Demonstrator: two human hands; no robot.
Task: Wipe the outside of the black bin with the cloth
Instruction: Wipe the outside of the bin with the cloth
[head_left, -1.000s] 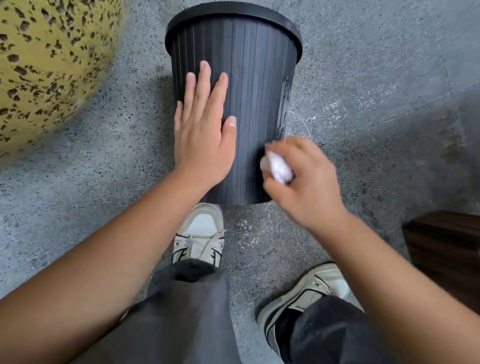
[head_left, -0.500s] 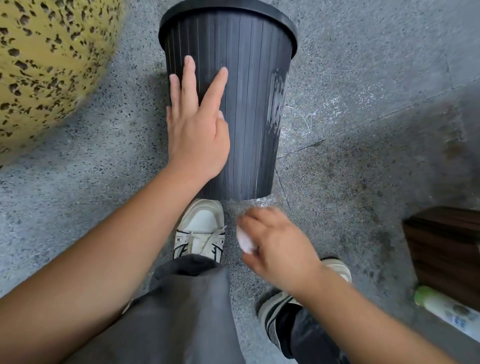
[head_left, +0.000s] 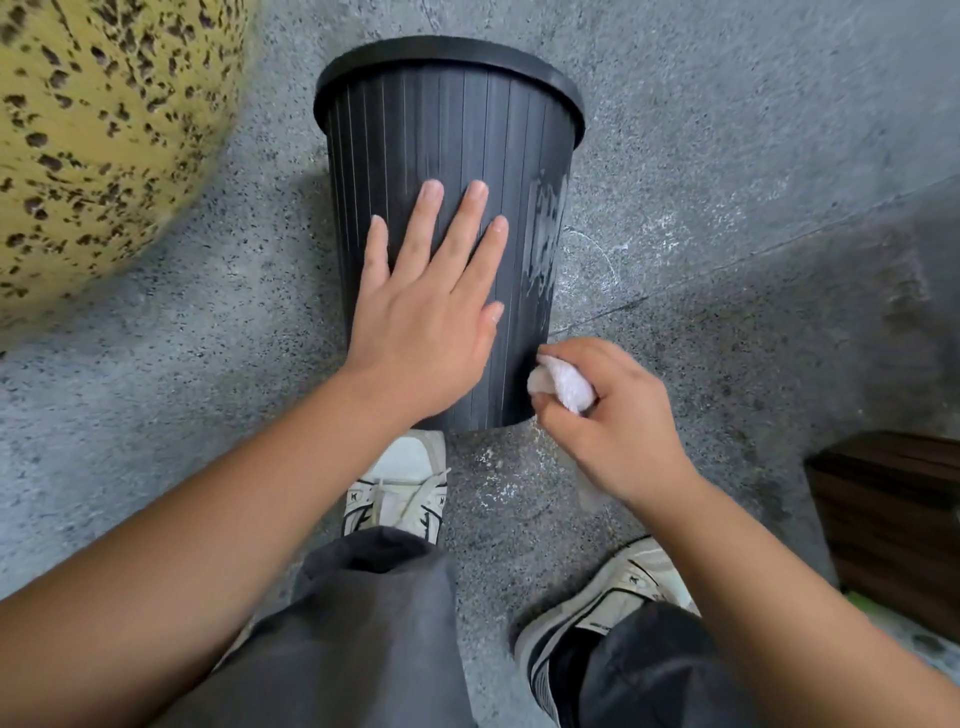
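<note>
The black ribbed bin (head_left: 457, 135) lies tilted on the grey floor, its rim pointing away from me. My left hand (head_left: 423, 312) rests flat on its side wall with fingers spread. My right hand (head_left: 618, 421) is closed around a bunched white cloth (head_left: 563, 387), which touches the bin's lower right side near the base. A pale wet or dusty smear (head_left: 545, 234) runs down the bin's right side.
A large yellow speckled rounded object (head_left: 98, 130) stands at the left. A dark wooden box (head_left: 893, 514) sits at the right edge. My two white shoes (head_left: 400, 488) and grey trouser legs are just below the bin on the grey stone floor (head_left: 753, 156).
My right hand with the cloth went down and away from the bin, then came back up against its lower right side. My left hand shifted slightly to the right on the wall.
</note>
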